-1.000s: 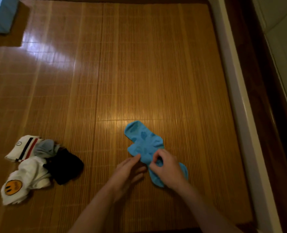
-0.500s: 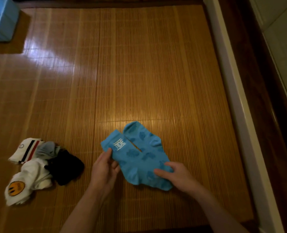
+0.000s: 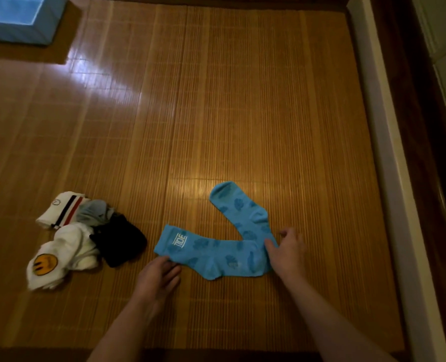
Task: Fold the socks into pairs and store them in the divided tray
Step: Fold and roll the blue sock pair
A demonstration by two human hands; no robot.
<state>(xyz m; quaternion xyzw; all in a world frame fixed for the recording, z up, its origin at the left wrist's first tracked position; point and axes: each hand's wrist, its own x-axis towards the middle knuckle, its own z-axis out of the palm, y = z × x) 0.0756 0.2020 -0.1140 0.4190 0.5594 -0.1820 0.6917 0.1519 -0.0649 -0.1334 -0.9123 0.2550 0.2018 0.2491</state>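
Blue patterned socks [image 3: 216, 253] lie on the bamboo mat [image 3: 242, 113] in a V shape, one leg stretched left with a white logo on its cuff, the other pointing up. My left hand [image 3: 160, 274] touches the lower edge of the cuff with fairly straight fingers. At the right end of the V, my right hand [image 3: 287, 250] pinches the sock with finger and thumb. At the far top left stands a light blue tray [image 3: 15, 22], cut off by the frame; its inside is hidden.
A heap of socks lies at the left: a white striped sock [image 3: 59, 209], a grey sock [image 3: 93, 210], a black sock [image 3: 120, 240] and a white sock with a yellow smiley [image 3: 54, 259]. A pale raised ledge [image 3: 389, 178] borders the mat on the right.
The bunched blue socks have been spread out. My left hand drew the cuff end out to the left and laid it flat, while my right hand moved right along the sock.
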